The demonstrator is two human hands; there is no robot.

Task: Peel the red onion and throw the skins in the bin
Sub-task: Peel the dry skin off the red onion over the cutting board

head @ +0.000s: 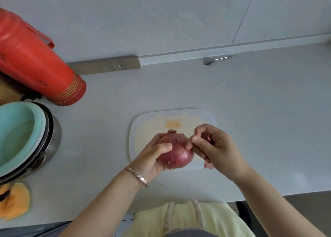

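A red onion [177, 151] with patchy, partly torn skin is held above the white cutting board [143, 129]. My left hand [152, 158] cups it from the left and below, thumb across its front. My right hand [213, 147] touches the onion's right side with thumb and fingertips pinching at the skin. Loose pieces of red skin [207, 165] are tucked in that hand's palm and stick out below it. No bin that I can identify is in view.
A red thermos flask [35, 61] lies at the left. A steel pot [48, 143] with a pale green bowl [16, 134] inside stands at the left edge. An orange cloth [16, 202] lies at the front left. A spoon [218, 59] rests near the back wall.
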